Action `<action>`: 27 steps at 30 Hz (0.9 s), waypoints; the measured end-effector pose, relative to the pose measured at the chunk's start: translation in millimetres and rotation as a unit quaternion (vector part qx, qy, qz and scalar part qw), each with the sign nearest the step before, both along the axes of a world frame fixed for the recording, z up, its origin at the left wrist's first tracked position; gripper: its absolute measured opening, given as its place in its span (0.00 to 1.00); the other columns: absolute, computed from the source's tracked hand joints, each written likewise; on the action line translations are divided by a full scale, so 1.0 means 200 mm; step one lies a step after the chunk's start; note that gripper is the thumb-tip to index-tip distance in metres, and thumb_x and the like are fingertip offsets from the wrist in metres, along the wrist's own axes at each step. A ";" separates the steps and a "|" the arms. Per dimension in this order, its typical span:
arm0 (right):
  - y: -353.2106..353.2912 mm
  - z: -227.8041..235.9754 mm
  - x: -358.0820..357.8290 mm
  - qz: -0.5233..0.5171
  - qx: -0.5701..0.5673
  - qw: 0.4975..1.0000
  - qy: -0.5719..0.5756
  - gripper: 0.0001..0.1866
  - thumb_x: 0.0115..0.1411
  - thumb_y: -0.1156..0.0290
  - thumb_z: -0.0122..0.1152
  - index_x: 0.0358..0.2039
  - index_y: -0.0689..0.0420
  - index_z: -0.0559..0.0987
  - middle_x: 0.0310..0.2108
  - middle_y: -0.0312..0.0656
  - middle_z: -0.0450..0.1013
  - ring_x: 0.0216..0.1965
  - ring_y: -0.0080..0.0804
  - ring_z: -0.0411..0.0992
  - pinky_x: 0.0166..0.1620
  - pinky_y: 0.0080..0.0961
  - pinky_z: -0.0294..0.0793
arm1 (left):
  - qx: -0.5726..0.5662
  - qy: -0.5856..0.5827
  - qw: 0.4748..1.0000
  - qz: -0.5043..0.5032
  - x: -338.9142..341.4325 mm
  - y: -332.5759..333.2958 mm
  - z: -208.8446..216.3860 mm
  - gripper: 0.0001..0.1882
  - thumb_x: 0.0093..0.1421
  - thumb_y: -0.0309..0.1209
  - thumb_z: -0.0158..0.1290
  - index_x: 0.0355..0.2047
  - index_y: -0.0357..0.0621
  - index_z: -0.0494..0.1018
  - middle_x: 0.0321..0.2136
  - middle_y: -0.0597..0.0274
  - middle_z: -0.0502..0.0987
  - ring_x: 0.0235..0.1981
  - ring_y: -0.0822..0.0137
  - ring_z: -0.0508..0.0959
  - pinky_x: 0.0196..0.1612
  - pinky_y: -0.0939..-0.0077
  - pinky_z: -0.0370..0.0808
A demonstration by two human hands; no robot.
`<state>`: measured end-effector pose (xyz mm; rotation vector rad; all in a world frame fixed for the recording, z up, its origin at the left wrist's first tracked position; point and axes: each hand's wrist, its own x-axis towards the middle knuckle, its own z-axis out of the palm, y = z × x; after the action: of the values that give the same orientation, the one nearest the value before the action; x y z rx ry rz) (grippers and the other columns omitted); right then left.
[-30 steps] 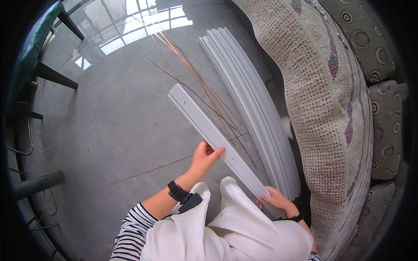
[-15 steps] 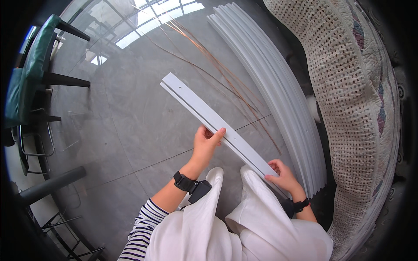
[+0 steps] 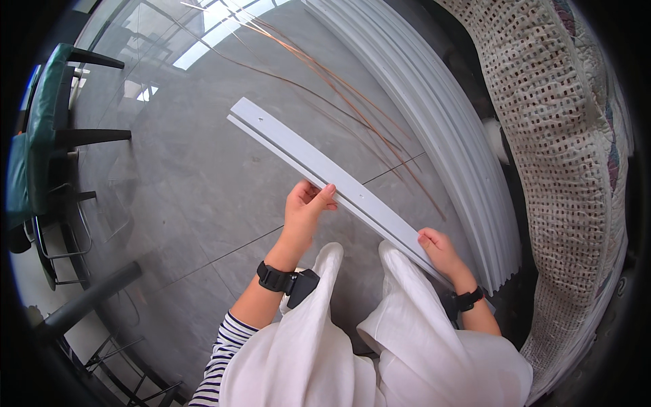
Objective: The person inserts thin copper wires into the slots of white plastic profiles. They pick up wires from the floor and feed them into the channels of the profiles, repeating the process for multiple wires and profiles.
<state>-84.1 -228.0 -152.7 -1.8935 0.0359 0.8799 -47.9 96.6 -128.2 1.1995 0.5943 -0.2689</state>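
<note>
A long white grooved strip (image 3: 298, 152) with small holes along its face slants across the view, from the upper left down to my right knee. My left hand (image 3: 308, 209) grips its left edge near the middle, thumb on top and fingers beneath. Closer to me, my right hand (image 3: 442, 255) pinches the strip's right edge, with the thumb on top and the fingers mostly hidden. The near end of the strip runs down beside my leg, partly out of sight.
Several similar white strips (image 3: 434, 125) lie bundled on the floor to the right. Thin brown rods (image 3: 339, 95) lie beyond the held strip. A woven cream cover (image 3: 536, 149) drapes along the right side. Green-seated stools (image 3: 47, 129) with dark legs stand at the left.
The strip and both hands have shifted slightly left and up in view, and the view itself has moved. My right hand sits a little farther along the edge. Both hands keep their hold.
</note>
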 end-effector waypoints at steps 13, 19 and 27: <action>-0.04 0.17 -0.08 0.059 -0.118 0.991 -0.014 0.19 0.48 0.62 0.72 0.34 0.60 0.75 0.29 0.44 0.75 0.30 0.31 0.71 0.36 0.25 0.69 | 0.023 -0.089 0.970 0.227 0.10 0.39 0.00 0.11 0.66 0.36 0.52 0.41 0.41 0.71 0.33 0.67 0.76 0.33 0.75 0.75 0.41 0.79 0.73; -0.17 0.21 -0.13 0.057 -0.147 0.987 -0.008 0.20 0.45 0.64 0.75 0.31 0.60 0.74 0.27 0.43 0.74 0.28 0.32 0.71 0.34 0.26 0.70 | 0.025 -0.120 0.957 0.261 0.14 0.59 0.07 0.12 0.67 0.36 0.50 0.43 0.39 0.71 0.36 0.65 0.76 0.37 0.73 0.76 0.44 0.76 0.73; -0.58 0.12 -0.43 -0.051 -0.111 0.988 0.096 0.19 0.42 0.71 0.77 0.29 0.59 0.74 0.25 0.36 0.74 0.29 0.24 0.70 0.34 0.24 0.70 | 0.033 -0.131 0.957 0.256 0.21 0.87 0.09 0.12 0.68 0.36 0.48 0.44 0.40 0.71 0.36 0.65 0.76 0.38 0.70 0.76 0.44 0.72 0.74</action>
<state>-170.0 -343.6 -129.0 -1.9861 0.3577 1.0197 -5.4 270.3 -111.2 1.0795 0.6602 0.3473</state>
